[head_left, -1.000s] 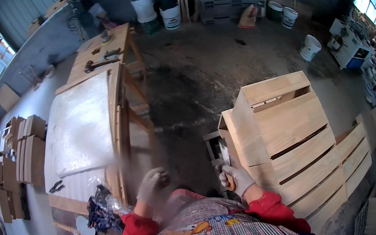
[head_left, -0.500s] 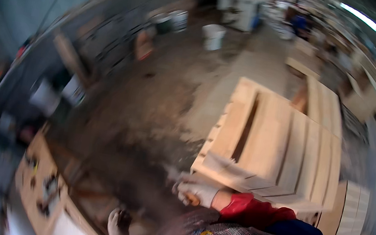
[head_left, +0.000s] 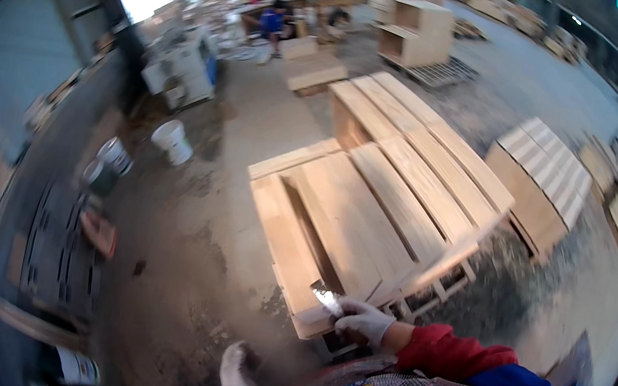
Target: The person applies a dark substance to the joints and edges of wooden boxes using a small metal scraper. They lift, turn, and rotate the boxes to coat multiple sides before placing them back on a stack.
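My right hand [head_left: 365, 322], in a pale glove with a red sleeve behind it, is closed round a putty knife [head_left: 327, 299]. The knife's shiny metal blade points left and lies over the near edge of a light wooden cabinet frame [head_left: 358, 217], with slats and long gaps on its upper side. Whether the blade touches the wood I cannot tell. Left of the cabinet's near corner, my left hand [head_left: 238, 372], also gloved, hangs over the floor. Blur and dark patches on that glove hide how its fingers stand, and nothing can be made out in it.
Another wooden carcass [head_left: 539, 177] stands to the right, and an open cabinet [head_left: 418, 37] on a pallet [head_left: 445, 73] farther back. White buckets [head_left: 172, 141] line the left side near a grey machine [head_left: 183, 68]. A person in blue [head_left: 272, 21] is in the distance.
My view has swung to the right, so the workbench at lower left is gone. My right hand has come up to the cabinet's near edge, and the blade now shows clearly.
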### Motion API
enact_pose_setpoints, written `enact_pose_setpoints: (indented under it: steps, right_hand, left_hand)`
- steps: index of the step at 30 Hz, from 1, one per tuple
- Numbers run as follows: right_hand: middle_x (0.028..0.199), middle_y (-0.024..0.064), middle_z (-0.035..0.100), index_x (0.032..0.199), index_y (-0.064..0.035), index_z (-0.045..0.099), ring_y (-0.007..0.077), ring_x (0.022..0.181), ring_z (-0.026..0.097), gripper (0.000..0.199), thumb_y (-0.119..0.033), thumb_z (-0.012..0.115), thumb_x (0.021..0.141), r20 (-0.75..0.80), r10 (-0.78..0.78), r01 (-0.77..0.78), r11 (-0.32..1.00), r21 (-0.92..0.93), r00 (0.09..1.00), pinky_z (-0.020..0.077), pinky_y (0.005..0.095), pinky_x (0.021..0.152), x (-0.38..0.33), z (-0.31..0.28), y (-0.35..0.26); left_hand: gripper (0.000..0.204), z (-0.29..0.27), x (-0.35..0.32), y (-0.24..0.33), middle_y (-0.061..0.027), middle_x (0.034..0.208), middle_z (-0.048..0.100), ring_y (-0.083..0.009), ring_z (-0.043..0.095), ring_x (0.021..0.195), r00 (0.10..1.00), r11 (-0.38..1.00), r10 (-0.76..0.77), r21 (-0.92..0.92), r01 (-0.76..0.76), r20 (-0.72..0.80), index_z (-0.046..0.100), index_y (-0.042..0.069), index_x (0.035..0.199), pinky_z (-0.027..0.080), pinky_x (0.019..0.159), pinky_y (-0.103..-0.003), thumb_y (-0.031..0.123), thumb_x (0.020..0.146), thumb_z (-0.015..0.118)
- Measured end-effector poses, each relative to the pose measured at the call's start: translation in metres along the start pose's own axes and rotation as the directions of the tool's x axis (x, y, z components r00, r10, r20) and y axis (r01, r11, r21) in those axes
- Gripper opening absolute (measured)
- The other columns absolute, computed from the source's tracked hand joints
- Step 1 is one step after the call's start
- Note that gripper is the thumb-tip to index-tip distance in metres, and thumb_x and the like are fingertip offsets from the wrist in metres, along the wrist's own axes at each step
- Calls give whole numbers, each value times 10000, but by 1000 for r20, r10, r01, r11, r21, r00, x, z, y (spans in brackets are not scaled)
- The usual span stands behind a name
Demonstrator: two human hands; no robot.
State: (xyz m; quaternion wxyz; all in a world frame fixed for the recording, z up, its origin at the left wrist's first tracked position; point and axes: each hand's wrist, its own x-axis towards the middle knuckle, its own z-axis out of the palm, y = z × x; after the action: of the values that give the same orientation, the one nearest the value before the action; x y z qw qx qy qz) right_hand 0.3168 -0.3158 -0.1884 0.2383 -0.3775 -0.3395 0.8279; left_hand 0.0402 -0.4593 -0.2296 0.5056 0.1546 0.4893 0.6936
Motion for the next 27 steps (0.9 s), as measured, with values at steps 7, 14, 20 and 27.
enact_pose_setpoints:
  steps: [7, 14, 20, 27]
  right_hand:
    - [754, 10, 552, 1028, -85, 576, 116, 607, 543, 218, -42, 604, 817, -641, -256, 286, 956, -59, 724, 434, 279, 489, -55, -47, 65]
    - [736, 36, 570, 991, -64, 599, 134, 553, 535, 171, -74, 628, 822, -999, 34, 490, 871, 33, 6, 451, 296, 502, -195, 18, 228]
    - [674, 46, 559, 1009, -57, 579, 161, 480, 546, 178, -62, 597, 832, -889, 242, 682, 724, -103, -390, 423, 299, 422, -284, 59, 315]
    - [754, 60, 546, 1351, -77, 435, 159, 529, 555, 469, -116, 515, 891, -771, 427, 774, 619, -131, -472, 455, 302, 439, -375, 64, 351]
  left_hand:
    - [213, -3, 97, -30, -35, 959, 624, -171, 588, 871, 796, 837, -505, 414, 357, 334, 599, 79, 1099, 486, 798, -339, 181, 915, 568]
    - [188, 25, 155, -50, -61, 987, 657, -218, 630, 836, 308, 632, -773, 632, 449, 554, 597, 111, 1107, 541, 765, -386, 198, 948, 546]
    - [188, 112, 82, -72, -61, 966, 663, -208, 649, 856, 236, 606, -794, 763, 225, 561, 602, 100, 1099, 539, 774, -361, 189, 934, 585]
    - [251, 164, -62, -144, -113, 1013, 648, -203, 640, 908, -211, 674, -737, 669, -315, 642, 564, 2, 1157, 530, 814, -322, 155, 960, 535]
